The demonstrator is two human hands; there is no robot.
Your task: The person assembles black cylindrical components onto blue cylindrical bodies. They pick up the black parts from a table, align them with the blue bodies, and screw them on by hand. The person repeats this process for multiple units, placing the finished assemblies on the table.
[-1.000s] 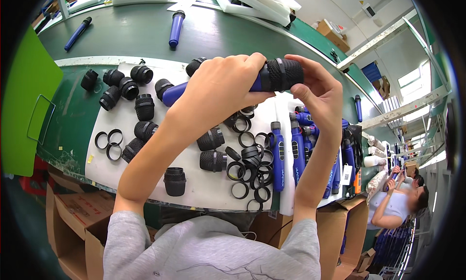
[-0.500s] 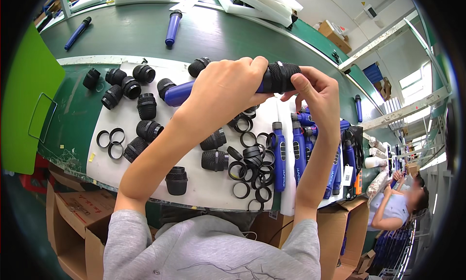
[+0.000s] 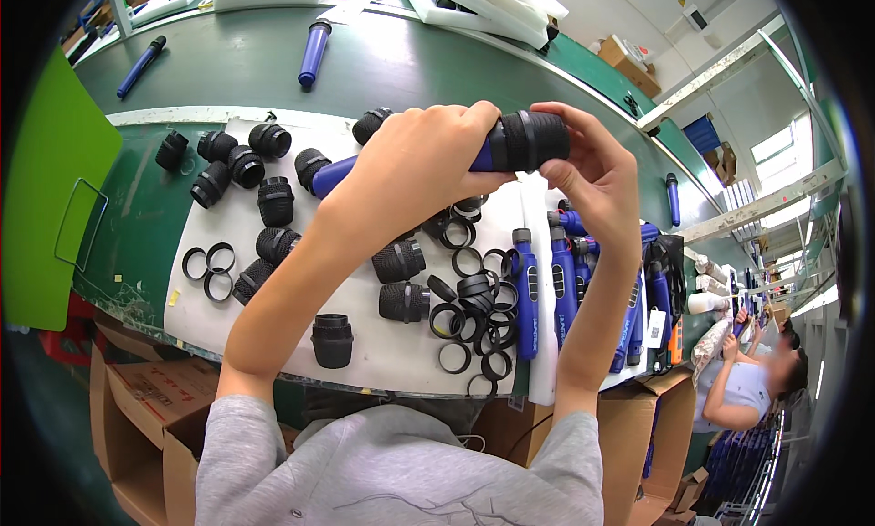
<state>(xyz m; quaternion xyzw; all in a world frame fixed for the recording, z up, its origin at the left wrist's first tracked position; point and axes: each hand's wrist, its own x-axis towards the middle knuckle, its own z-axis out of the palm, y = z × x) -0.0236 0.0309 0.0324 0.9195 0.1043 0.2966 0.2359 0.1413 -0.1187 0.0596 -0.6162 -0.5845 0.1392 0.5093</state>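
Note:
A blue handheld microphone (image 3: 337,175) with a black mesh head (image 3: 529,141) is held nearly level above the white work surface. My left hand (image 3: 424,152) wraps round its blue body, hiding much of it. At the head's far end, my right hand (image 3: 597,166) has its fingers curled over the mesh and its thumb at the lower edge. Several loose black mesh heads (image 3: 333,341) lie to the left and below my arms. Black rings (image 3: 453,356) are heaped between my forearms, and a few more rings (image 3: 218,283) rest at the left.
Blue microphone bodies (image 3: 526,298) stand along a white foam strip (image 3: 544,344) at the right. Across the far green belt (image 3: 228,56) lie more microphones (image 3: 314,54). A green panel (image 3: 55,189) rises at left; open cardboard boxes (image 3: 638,435) sit below. Another person (image 3: 734,394) works at far right.
My right thumb has slid from the mesh head's side to its lower end, and the grip there has loosened. The microphones on the far belt have shifted slightly left.

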